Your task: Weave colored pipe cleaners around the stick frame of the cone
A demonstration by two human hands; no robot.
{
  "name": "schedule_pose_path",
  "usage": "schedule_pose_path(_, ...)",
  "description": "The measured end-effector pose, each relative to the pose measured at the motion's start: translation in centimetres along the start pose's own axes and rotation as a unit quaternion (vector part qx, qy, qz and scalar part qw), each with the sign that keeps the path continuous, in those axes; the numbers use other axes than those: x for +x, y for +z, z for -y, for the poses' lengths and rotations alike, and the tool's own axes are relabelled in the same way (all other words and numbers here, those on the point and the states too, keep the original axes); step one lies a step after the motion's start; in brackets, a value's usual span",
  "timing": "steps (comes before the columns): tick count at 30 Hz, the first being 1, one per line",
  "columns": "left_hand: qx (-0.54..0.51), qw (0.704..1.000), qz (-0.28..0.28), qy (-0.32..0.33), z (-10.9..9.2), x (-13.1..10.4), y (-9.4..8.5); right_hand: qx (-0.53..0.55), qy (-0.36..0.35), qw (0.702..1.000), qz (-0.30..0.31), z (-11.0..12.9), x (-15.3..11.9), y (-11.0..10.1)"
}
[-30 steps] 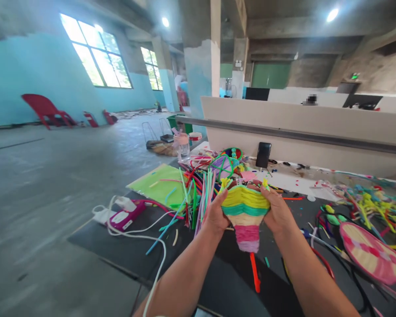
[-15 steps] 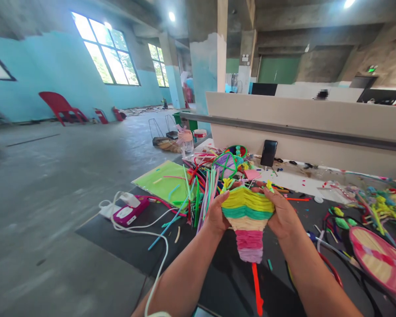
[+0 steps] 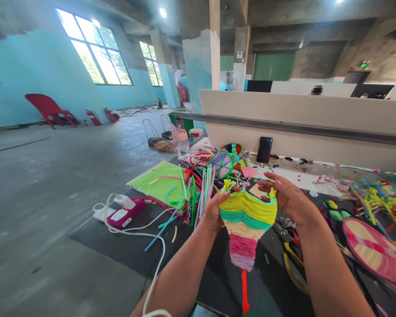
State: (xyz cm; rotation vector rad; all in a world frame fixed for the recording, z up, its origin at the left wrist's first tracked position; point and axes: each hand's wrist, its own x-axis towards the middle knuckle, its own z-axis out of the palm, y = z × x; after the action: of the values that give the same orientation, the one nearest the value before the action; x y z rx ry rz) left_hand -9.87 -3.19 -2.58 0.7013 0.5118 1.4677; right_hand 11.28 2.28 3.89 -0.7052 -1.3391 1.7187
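Observation:
My left hand (image 3: 215, 208) is closed on the left edge of a striped pipe-cleaner craft (image 3: 247, 215), thumb in front and other fingers mostly hidden behind. Bands of yellow, teal, cream, deep pink and lilac run down it, narrowing toward the bottom. A red-orange pipe-cleaner stem (image 3: 244, 290) hangs below, and yellow tufts stick up at both top corners. Just off the right corner is my right hand (image 3: 292, 200), open with its fingers apart. Pliers (image 3: 285, 232) with red and yellow handles lie on the black table under that hand.
Bundled pipe cleaners (image 3: 204, 193) and a green sheet (image 3: 156, 180) lie left of the craft. A purple power strip (image 3: 127, 213) trails a white cable along the left side. Behind stands a phone (image 3: 264, 149); a pink oval piece (image 3: 376, 248) lies at right.
My right hand has let go of the craft's right edge and moved right and slightly up. The craft now tilts a little in my left hand, and the pliers have come into view.

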Motion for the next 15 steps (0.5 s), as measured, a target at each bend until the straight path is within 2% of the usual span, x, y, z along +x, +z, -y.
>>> schedule_pose_path(4,0.035,0.999,-0.024,-0.001,-0.1,0.2,1.0,-0.059,0.002,0.996,0.065,0.8,-0.9,-0.3)
schedule_pose_path(9,0.091,0.996,-0.002,-0.018,-0.5,0.4,3.1,-0.134,0.007,0.986,0.101,1.6,-1.5,-1.0)
schedule_pose_path(15,0.175,0.983,-0.02,-0.043,-0.1,0.5,4.8,-0.224,0.03,0.957,0.182,1.9,-1.9,-1.6)
